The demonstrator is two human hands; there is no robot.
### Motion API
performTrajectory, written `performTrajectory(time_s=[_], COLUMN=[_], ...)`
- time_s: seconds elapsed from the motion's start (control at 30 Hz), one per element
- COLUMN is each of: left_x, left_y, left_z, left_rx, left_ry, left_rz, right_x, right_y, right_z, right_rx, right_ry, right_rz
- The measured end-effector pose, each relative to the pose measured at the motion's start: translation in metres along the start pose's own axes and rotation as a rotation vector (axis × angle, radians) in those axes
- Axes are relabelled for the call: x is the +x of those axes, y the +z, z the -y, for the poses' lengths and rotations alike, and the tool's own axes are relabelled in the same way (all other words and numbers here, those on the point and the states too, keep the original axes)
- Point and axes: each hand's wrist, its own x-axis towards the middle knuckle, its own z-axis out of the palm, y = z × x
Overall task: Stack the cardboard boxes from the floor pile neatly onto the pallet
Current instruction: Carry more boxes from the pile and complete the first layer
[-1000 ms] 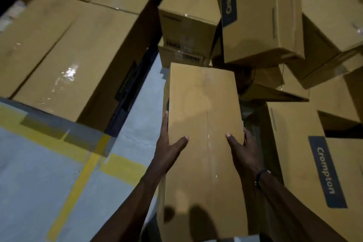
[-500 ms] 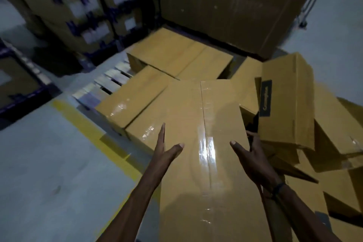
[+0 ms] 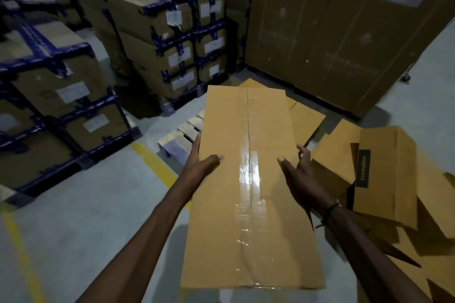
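Cardboard, tape-sealed, the carried box [image 3: 248, 179] sat centre-frame, hands clamped on its long sides: left hand [image 3: 200, 162] at nine o'clock, right hand [image 3: 299, 172] at three. Keeping it level and squaring it against the boxes on the pallet [image 3: 182, 135] at twelve o'clock seemed wise.

The carried box [image 3: 248, 179], gripped at its sides by the left hand [image 3: 200, 163] and right hand [image 3: 295, 174], fills the space between them. Left of the left hand, bare floor [image 3: 98, 216] lies open. Ahead of the grip, pallet slats [image 3: 182, 133] show uncovered beside boxes already laid [image 3: 306, 115]. Just right of the right hand, the tumbled pile [image 3: 384, 170] crowds close. Farther ahead, stacked cartons [image 3: 172, 39] and a tall carton wall [image 3: 332, 32] close the way.
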Motion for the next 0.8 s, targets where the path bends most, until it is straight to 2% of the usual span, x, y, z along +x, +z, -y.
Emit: performTrajectory(time_s=[0.1,0.33,0.8], left_x=[0.002,0.04,0.215], left_y=[-0.038,-0.116,-0.318], left_z=[-0.029,-0.072,-0.108], left_rx=[-0.03,-0.032,0.154], left_ry=[-0.009,0.008,0.022], left_rz=[-0.001,0.022,0.093], right_x=[0.004,0.041,0.202], right_y=[0.03,0.102,0.295], right_z=[0.034,0.092,0.142], right_rx=[0.04,0.007,0.009], right_ry=[-0.014,-0.053,-0.119], right_rz=[0.047,0.037,-0.045])
